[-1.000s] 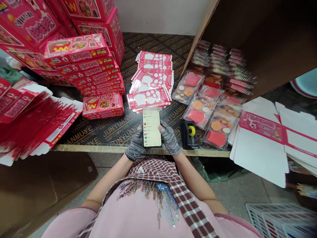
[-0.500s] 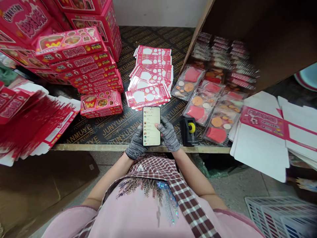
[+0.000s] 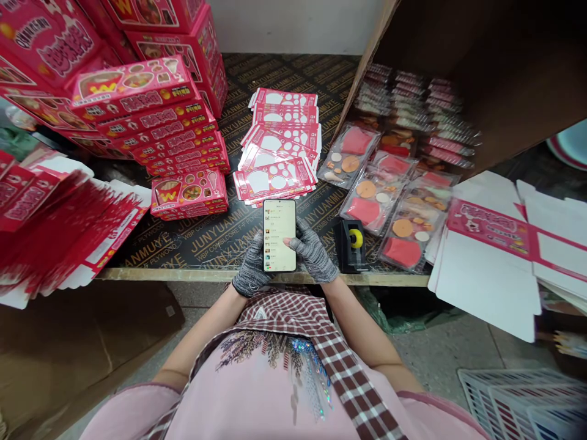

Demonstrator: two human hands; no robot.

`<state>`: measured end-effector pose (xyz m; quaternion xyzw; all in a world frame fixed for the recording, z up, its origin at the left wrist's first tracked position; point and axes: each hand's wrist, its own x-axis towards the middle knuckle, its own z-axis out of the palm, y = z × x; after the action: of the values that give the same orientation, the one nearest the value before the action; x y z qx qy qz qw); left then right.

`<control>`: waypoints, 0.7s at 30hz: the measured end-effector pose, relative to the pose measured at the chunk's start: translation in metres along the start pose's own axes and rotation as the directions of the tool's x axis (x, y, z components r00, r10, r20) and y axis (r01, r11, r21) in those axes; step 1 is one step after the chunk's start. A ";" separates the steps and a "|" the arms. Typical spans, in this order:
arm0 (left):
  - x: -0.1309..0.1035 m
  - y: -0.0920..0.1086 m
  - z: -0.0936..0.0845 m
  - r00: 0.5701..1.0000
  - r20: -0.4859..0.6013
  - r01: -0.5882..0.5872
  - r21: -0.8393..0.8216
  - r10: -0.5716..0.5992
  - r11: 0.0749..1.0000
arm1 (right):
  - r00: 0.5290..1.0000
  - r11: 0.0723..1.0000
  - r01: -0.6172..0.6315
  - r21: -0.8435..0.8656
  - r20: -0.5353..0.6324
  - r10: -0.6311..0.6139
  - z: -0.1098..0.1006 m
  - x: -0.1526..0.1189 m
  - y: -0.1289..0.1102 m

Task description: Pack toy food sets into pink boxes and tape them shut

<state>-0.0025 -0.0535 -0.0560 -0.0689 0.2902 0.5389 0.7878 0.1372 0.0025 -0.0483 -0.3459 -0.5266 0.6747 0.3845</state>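
Observation:
A smartphone [image 3: 279, 244] with a lit, list-like screen is held upright at the table's front edge. My left hand [image 3: 251, 267], in a grey fingerless glove, is wrapped round its left side. From the right, my right hand [image 3: 316, 253], gloved alike, grips the phone, with its bare thumb tip over the screen. The fingers behind the phone are hidden. Just beyond it lies a fanned pile of pink printed cards [image 3: 277, 177] with white cut-out shapes. A black tape dispenser [image 3: 351, 247] with a yellow core stands to the right of my right hand.
Pink boxes [image 3: 160, 134] are stacked at the left, with flattened pink cartons [image 3: 68, 226] in front. Clear packs of toy food pieces [image 3: 367, 195] lie at the right, before an open cardboard box [image 3: 367, 49]. White-and-pink unfolded cartons [image 3: 490, 263] overhang the right edge.
My right thumb has shifted slightly down and left over the screen. The view has tilted a little; both hands still hold the phone.

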 end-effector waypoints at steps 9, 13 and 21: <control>-0.001 0.000 0.000 1.000 0.023 0.006 0.044 -0.007 0.999 | 0.999 0.995 0.031 -0.090 0.011 -0.030 -0.003 -0.001 -0.003; -0.001 0.003 -0.002 1.000 0.013 -0.016 0.059 0.015 0.998 | 0.997 0.979 0.076 -0.187 0.049 -0.068 -0.004 -0.003 -0.001; 0.000 0.009 -0.018 0.990 0.137 -0.059 0.127 0.041 0.990 | 0.997 0.947 0.076 -0.314 0.051 -0.063 -0.006 -0.009 0.011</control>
<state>-0.0171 -0.0578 -0.0686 0.0268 0.2729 0.5418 0.7945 0.1447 -0.0045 -0.0600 -0.3706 -0.6469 0.5749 0.3372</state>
